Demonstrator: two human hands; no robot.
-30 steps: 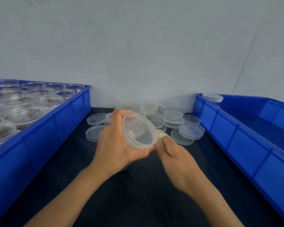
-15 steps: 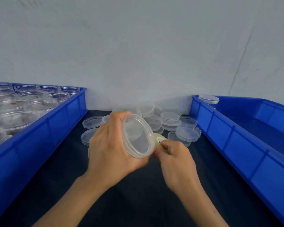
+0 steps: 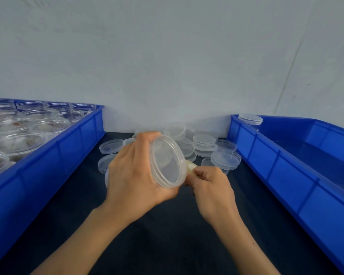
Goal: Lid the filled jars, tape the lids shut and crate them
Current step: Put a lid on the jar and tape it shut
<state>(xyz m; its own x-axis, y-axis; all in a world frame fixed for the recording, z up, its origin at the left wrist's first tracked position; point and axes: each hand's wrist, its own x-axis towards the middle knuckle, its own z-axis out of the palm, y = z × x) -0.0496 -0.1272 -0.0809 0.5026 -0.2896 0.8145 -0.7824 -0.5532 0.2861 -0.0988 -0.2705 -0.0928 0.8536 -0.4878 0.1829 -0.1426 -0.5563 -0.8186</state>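
My left hand (image 3: 135, 175) grips a clear lidded jar (image 3: 167, 159) tipped on its side, its lid facing right and toward me. My right hand (image 3: 213, 187) is closed on a small roll of pale tape (image 3: 190, 167), pressed against the jar's rim just behind the lid. Most of the roll is hidden by the jar and my fingers. A blue crate on the left (image 3: 64, 147) holds several open filled jars (image 3: 16, 139). A blue crate on the right (image 3: 286, 167) holds one lidded jar (image 3: 250, 120) in its far corner.
A heap of loose clear lids (image 3: 205, 141) lies on the dark table (image 3: 167, 235) between the crates, against the grey wall. More lids (image 3: 110, 145) lie just left of my left hand. The two crates wall in the work space on both sides.
The jar has turned in my left hand, its lid now facing more to the right. My right hand has slid down along the rim with the tape.
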